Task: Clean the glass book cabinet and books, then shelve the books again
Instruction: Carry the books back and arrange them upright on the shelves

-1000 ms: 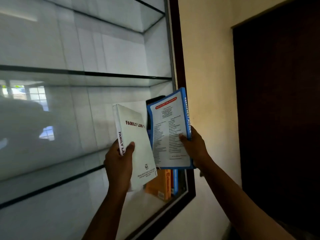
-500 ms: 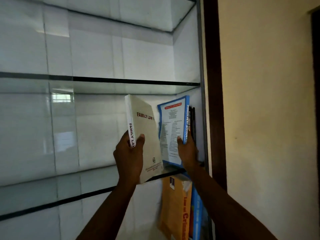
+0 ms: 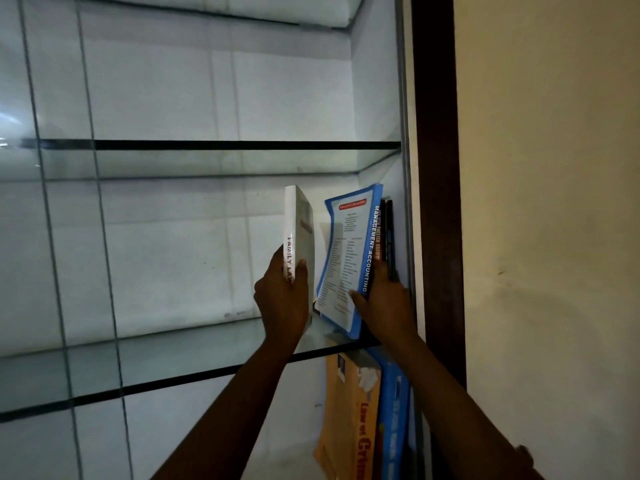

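Frame centre: left hand (image 3: pixel 282 299) grips white book (image 3: pixel 299 230) upright over shelf (image 3: pixel 173 358); right hand (image 3: pixel 384 306) holds blue book (image 3: pixel 346 258), tilted, beside dark books (image 3: pixel 388 233). Lower right: orange book (image 3: pixel 349 410) under shelf.

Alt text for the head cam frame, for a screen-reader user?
A person's left hand grips a white Family Law book and the right hand holds a blue Management Accounting book, both at the right end of a glass shelf. Thin dark books stand beside the blue one; an orange book shows below the shelf.
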